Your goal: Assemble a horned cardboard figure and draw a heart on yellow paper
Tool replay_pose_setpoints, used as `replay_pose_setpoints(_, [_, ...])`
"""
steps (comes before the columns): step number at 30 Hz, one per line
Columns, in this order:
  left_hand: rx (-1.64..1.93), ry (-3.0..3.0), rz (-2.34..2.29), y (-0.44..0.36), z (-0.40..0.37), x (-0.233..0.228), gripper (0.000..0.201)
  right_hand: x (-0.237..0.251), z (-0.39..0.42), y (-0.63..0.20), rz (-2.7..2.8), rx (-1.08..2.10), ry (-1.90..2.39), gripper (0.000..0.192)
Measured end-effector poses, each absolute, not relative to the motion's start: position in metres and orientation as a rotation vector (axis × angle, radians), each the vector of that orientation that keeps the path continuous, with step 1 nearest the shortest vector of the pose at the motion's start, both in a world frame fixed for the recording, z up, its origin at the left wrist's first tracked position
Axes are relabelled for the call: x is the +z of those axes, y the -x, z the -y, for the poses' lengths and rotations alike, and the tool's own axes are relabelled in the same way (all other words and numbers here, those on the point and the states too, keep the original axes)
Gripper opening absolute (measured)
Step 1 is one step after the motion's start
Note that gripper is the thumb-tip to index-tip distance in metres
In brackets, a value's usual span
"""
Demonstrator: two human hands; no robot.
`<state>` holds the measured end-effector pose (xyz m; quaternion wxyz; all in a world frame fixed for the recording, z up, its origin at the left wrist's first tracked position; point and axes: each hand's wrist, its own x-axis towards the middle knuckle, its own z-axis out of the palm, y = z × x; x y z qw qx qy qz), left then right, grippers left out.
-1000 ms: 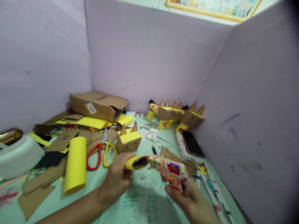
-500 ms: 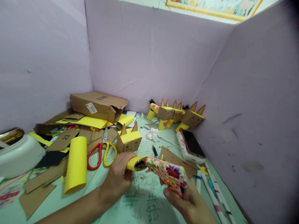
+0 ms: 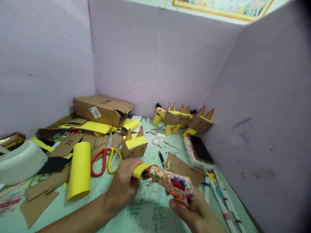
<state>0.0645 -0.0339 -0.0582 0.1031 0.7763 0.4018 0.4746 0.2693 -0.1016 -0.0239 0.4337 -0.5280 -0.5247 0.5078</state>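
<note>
One scissors, one phone, three loose yellow tubes.

Scissors: on desk, left of small box
Phone: right, before the figures
Cardboard box: behind scissors, on scraps
Roll: left of scissors

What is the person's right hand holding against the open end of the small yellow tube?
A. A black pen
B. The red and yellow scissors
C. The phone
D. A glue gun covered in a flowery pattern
D: the right hand grips the flowery glue gun, its nozzle at the mouth of the small yellow tube held by the left hand; the scissors lie apart on the table.
</note>
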Motion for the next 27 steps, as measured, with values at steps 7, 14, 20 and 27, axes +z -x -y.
replay_pose_setpoints(7, [1.339,-2.083,-1.279,-0.064,0.033,-0.058,0.03,-0.011,0.092,-0.286,1.389,1.074,1.315,0.033])
replay_pose_setpoints(14, [1.431,-2.164,-1.267,-0.063,0.032,-0.053,0.024,-0.011,0.089,-0.297,1.462,1.137,1.301,0.033])
replay_pose_setpoints(20, [1.437,-2.204,-1.275,-0.063,0.033,-0.051,0.024,-0.007,0.088,-0.294,1.632,1.221,1.217,0.044])
replay_pose_setpoints(27, [1.449,-2.229,-1.249,-0.063,0.032,-0.052,0.024,-0.021,0.087,-0.299,1.578,1.157,1.361,0.041])
